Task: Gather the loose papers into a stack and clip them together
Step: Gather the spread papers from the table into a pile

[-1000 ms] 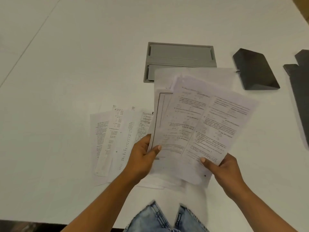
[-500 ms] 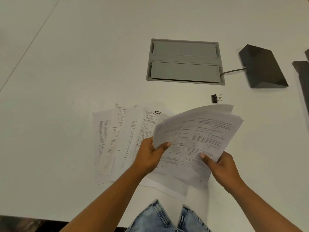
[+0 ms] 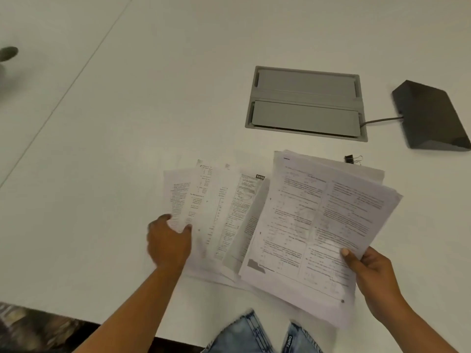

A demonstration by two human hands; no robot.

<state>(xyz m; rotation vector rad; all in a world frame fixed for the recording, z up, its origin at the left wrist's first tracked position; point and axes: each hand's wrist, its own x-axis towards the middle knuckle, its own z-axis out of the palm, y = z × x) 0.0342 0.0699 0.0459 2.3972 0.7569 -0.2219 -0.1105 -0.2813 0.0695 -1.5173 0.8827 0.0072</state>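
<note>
My right hand [image 3: 370, 272] grips the lower right corner of a bunch of printed sheets [image 3: 318, 225], held just above the white table. Several more printed papers [image 3: 216, 207] lie fanned out on the table to the left, partly under the held bunch. My left hand [image 3: 169, 239] pinches the lower left edge of these fanned papers, thumb on top. A small black binder clip [image 3: 351, 159] lies on the table just beyond the top right edge of the held sheets, partly hidden by them.
A grey cable hatch [image 3: 305, 103] is set into the white table [image 3: 127, 123] beyond the papers. A dark wedge-shaped box [image 3: 430, 115] with a cable sits at the right. The table's near edge runs just above my jeans [image 3: 254, 335].
My left hand let go of the held bunch and moved left onto the fanned papers. The bunch, now in my right hand alone, shifted right and came down flatter.
</note>
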